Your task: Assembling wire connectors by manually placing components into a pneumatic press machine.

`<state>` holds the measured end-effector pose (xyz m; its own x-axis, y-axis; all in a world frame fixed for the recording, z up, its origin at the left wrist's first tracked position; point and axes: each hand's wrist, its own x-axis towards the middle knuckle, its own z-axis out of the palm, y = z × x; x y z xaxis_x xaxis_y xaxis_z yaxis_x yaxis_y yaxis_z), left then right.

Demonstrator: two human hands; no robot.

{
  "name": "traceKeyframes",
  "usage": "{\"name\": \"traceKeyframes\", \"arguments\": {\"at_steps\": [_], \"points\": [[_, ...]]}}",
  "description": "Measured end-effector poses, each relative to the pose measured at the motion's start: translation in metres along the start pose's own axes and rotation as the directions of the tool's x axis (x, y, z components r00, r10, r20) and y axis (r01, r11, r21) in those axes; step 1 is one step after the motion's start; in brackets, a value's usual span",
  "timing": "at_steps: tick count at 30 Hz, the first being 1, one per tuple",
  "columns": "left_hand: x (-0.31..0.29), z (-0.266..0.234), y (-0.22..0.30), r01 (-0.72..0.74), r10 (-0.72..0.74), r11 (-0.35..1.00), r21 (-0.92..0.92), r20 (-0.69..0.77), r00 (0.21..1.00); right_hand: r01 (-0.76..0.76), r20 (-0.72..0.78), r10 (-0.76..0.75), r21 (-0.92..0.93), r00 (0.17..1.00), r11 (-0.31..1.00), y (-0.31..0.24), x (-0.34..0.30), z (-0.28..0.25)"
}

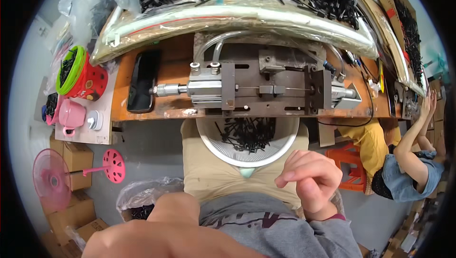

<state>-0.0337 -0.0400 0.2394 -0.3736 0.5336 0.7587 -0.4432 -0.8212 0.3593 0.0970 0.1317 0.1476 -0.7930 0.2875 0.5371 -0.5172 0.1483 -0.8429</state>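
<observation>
My left hand (166, 227) looms large at the lower left, close to the camera. Its fingers are hidden, so what it holds, if anything, does not show. To the right, above my lap, my right hand (313, 179) is raised with its fingers curled in and the thumb folded below; nothing shows in it. Nearest to it is a white plastic basket (209, 151) on my lap, with thin black plastic parts (251, 134) heaped inside. Beyond, at the table's edge, a metal clamping fixture (270, 101) with pneumatic cylinders (205, 91) at both ends holds a thin rod across its middle.
A phone (144, 82) lies left of the fixture on the wooden table (175, 110). A large plastic-lined tray (237, 15) of black parts spans the back. On the left stand a red bucket (97, 80), pink cup (73, 113) and pink fan (52, 179). At right, a co-worker (408, 163) sits near an orange stool (349, 167).
</observation>
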Motion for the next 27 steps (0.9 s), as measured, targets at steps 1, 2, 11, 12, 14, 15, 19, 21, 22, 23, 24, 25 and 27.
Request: {"name": "traceKeyframes", "arguments": {"at_steps": [1,2,11,12,14,15,19,21,22,23,24,25,27], "points": [[-0.001,-0.001,-0.003,-0.021,0.021,1.000,-0.023,-0.004,1.000,-0.029,-0.021,0.029,0.019,0.999,0.999,0.002,-0.002,-0.001],[-0.002,-0.001,-0.005,-0.039,0.039,0.998,-0.049,-0.014,0.999,-0.057,-0.045,0.058,0.038,0.997,0.998,0.004,-0.003,-0.001],[0.000,-0.006,-0.005,-0.076,0.084,0.994,-0.083,0.102,0.991,-0.077,0.020,0.077,-0.008,0.997,0.997,0.005,0.009,-0.009],[0.002,-0.010,0.000,0.008,0.000,0.998,-0.055,0.158,0.988,-0.074,0.028,0.075,-0.035,0.997,0.997,0.005,0.010,-0.012],[-0.001,-0.019,0.000,0.065,-0.045,0.996,-0.066,0.271,0.961,-0.029,0.049,0.033,-0.076,0.998,0.997,0.006,0.020,-0.015],[-0.003,-0.020,-0.002,0.060,-0.042,0.997,-0.054,0.286,0.957,-0.006,0.063,0.012,-0.093,0.998,0.996,0.005,0.025,-0.017],[-0.025,-0.043,-0.027,0.121,-0.160,0.985,0.125,0.372,0.915,-0.047,0.017,0.053,-0.261,0.998,0.964,0.013,0.072,-0.038],[-0.045,-0.049,-0.026,0.361,-0.525,0.829,0.427,0.375,0.764,-0.109,-0.110,0.078,-0.316,0.991,0.943,0.022,0.111,-0.040],[-0.055,-0.055,-0.034,0.404,-0.625,0.736,0.543,0.313,0.715,-0.033,-0.105,-0.014,-0.439,0.994,0.898,0.033,0.131,-0.049],[-0.063,-0.065,-0.044,0.415,-0.681,0.645,0.641,0.236,0.694,0.024,-0.104,-0.103,-0.574,0.989,0.819,0.043,0.149,-0.064],[-0.068,-0.066,-0.049,0.423,-0.729,0.525,0.739,0.132,0.672,0.084,-0.071,-0.172,-0.656,0.983,0.750,0.044,0.173,-0.070],[-0.076,-0.067,-0.051,0.427,-0.753,0.381,0.820,0.007,0.658,0.151,-0.019,-0.237,-0.720,0.971,0.677,0.048,0.198,-0.069],[-0.091,-0.071,-0.061,0.365,-0.759,0.226,0.903,-0.072,0.647,0.257,0.157,-0.251,-0.862,0.955,0.437,0.057,0.239,-0.084]]}}
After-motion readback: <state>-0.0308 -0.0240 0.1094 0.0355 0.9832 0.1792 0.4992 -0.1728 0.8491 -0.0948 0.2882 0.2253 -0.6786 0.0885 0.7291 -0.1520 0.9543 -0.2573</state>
